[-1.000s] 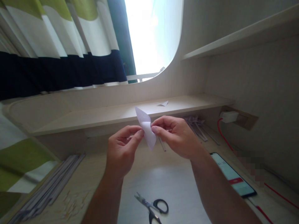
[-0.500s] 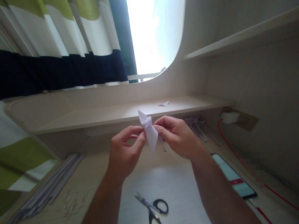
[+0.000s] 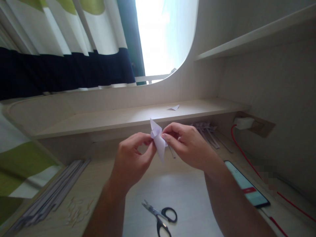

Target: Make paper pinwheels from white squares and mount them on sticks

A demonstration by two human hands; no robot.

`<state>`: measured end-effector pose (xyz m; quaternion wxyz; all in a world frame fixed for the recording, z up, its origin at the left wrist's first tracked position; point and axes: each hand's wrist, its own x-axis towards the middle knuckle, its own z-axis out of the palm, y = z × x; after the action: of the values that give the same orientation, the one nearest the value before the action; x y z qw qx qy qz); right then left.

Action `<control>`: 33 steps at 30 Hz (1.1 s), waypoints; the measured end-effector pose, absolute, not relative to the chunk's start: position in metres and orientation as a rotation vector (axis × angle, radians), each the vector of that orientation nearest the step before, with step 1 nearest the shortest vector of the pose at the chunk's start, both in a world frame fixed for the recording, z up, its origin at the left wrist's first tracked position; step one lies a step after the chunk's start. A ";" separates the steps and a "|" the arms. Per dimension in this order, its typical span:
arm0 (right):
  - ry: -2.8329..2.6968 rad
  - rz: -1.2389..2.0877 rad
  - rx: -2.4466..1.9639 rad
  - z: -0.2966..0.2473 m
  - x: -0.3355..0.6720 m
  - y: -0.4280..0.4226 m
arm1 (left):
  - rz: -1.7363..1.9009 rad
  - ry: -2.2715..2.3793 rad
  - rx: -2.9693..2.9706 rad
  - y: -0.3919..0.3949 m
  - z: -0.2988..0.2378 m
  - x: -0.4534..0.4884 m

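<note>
A small folded piece of white paper (image 3: 158, 141) is held up above the desk, between both hands. My left hand (image 3: 132, 161) pinches its left side with thumb and forefinger. My right hand (image 3: 189, 144) pinches its right side, fingers curled. The paper's top corner sticks up and its lower point hangs down between the fingertips.
Black-handled scissors (image 3: 160, 217) lie on the desk near me. A phone (image 3: 247, 187) with a lit screen and a red cable (image 3: 237, 141) are at the right. Grey paper strips (image 3: 49, 197) lie at the left, more strips (image 3: 209, 131) behind my right hand. A paper scrap (image 3: 173, 107) sits on the ledge.
The hands have drawn closer together and the paper is folded tighter and narrower. The top corner now shows shorter than before.
</note>
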<state>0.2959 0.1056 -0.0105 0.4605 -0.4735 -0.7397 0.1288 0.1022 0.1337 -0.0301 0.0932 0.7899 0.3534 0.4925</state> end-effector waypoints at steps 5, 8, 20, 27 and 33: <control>-1.867 0.317 -1.178 -0.011 0.293 0.107 | 1.433 1.048 2.335 0.135 -0.032 0.102; -1.871 0.316 -1.176 -0.012 0.293 0.107 | 1.417 1.041 2.320 0.135 -0.032 0.102; -1.902 0.310 -1.163 -0.012 0.290 0.106 | 1.420 0.978 2.326 0.132 -0.030 0.102; -1.884 0.286 -1.180 -0.014 0.285 0.090 | 1.370 0.960 2.393 0.119 -0.022 0.100; -1.821 0.312 -1.187 -0.022 0.272 0.046 | 1.193 1.040 2.535 0.077 -0.014 0.088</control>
<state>0.2722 0.0459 -0.0225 0.4554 -0.4811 -0.7384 0.1263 0.0879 0.0774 -0.0143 0.0763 0.8458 0.3468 0.3981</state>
